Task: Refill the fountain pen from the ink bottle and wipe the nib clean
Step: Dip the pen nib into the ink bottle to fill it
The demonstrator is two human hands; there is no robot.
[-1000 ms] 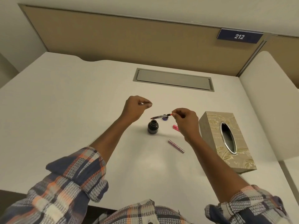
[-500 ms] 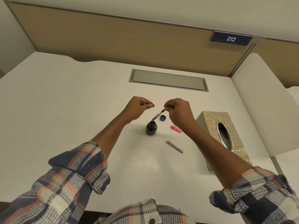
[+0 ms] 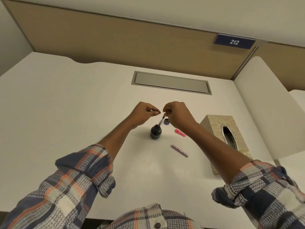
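A small dark ink bottle point(image 3: 155, 131) stands uncapped on the white desk point(image 3: 66, 113). My right hand point(image 3: 177, 115) pinches the top end of the pen's thin inner section point(image 3: 161, 121), which points steeply down with its tip at the bottle's mouth. My left hand point(image 3: 144, 114) hovers just left of it, fingers curled with thumb and forefinger pressed together; whether it holds anything is unclear. The blue bottle cap point(image 3: 166, 121) lies behind the bottle. A pink pen part point(image 3: 180, 132) and a purple metallic pen barrel point(image 3: 179, 150) lie to the right.
A beige patterned tissue box point(image 3: 226, 138) with an oval opening stands at the right. A grey cable-tray lid point(image 3: 171, 82) is set into the desk further back. A tan partition point(image 3: 115, 40) rises behind, and a white divider point(image 3: 264, 104) closes the right side.
My right hand has swung the pen section from nearly level to steeply downward and moved left, bringing its tip to the bottle's mouth. The left hand has hardly shifted.
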